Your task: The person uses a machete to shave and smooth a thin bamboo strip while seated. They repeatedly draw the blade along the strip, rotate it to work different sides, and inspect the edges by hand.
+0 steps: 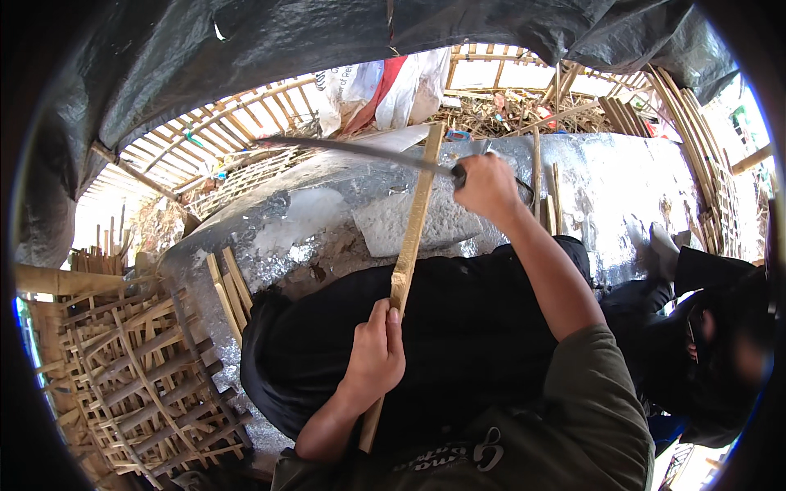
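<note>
Bamboo, a long flat pale-yellow strip (pixel 413 221), runs from the person's lap up and away toward the top of the view, and the left hand (pixel 375 353) is wrapped tightly around its lower part, thumb up along the wood. Its lower end pokes out below the fist, near the forearm. Further up, the right hand (pixel 486 186) is closed round the dark handle of a long thin-bladed knife (pixel 360 150), whose grey blade stretches out to the left and crosses just behind the strip's upper end; whether blade and strip touch cannot be told. Under both arms lies a black cloth (pixel 458 327) spread over the lap. Beyond it sits a silvery sheet (pixel 622 180) on the ground, with loose bamboo slats (pixel 229 286) at its left edge. Woven bamboo lattice frames (pixel 139 368) are stacked at the lower left
</note>
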Tool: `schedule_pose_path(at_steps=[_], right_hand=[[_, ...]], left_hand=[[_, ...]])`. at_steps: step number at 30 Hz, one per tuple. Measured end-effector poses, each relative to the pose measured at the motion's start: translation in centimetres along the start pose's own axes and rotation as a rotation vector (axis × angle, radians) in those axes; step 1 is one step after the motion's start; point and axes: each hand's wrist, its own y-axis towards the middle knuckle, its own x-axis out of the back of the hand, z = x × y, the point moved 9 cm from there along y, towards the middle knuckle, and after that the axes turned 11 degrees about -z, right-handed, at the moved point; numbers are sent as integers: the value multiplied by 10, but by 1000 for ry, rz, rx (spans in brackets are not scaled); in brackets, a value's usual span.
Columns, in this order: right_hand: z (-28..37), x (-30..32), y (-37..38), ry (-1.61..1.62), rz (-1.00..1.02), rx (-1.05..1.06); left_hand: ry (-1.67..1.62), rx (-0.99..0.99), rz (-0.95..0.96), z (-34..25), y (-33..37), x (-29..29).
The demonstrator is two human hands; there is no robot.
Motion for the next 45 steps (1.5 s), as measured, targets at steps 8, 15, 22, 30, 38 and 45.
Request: schedule_pose_path(at_steps=[8,15,22,30,38,45], right_hand=[[-47,7,17,-2,-48,-172],[-48,-7,16,-130,32,-172],[-108,-4,20,-56,-84,-357],[-115,-37,13,649,143,-533],[-85,-30,-4,1063,362,-657],[-82,-20,-8,968,394,-620]], left_hand=[[25,-51,46,-8,0,-5],[-5,-37,31,9,3,-8],[-134,21,57,0,7,-5],[-193,264,129,25,11,-10],[-62,103,94,16,12,-18],[1,-44,81,6,13,-19]])
